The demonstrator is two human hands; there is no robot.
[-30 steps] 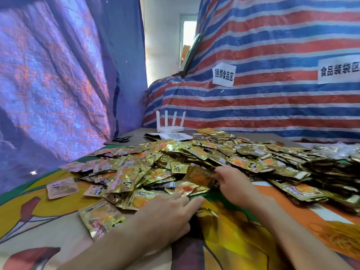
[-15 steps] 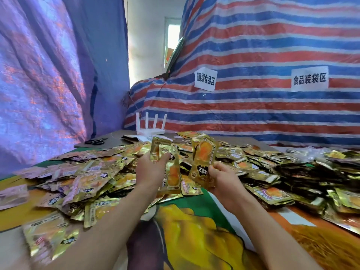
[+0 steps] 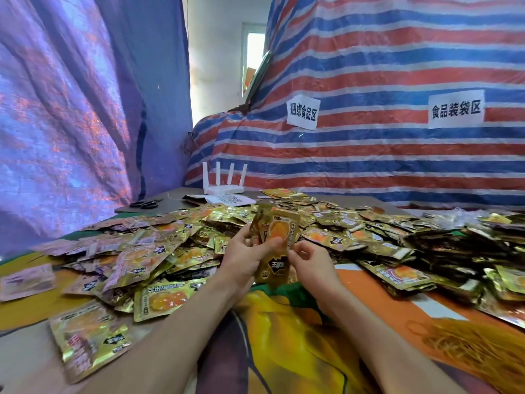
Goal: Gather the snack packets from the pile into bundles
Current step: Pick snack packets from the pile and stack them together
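A sprawling pile of shiny gold foil snack packets lies ahead. Over its near edge, a small upright stack of packets sits gripped in the left hand. The right hand pinches its side with curled fingers, probably squaring a bundle.

Packets past counting on the table, and few of anything else.

Gold foil snack packets lay in one pile across the table, far too many to count. At least two more upright gold packets were held between two bare hands, the left hand and the right hand; any stacked behind could not be counted. Toward the far left corner sat one white plastic router with four antennas, one pair of black scissors and one white printed sheet. Two white paper signs hung on one striped tarpaulin.
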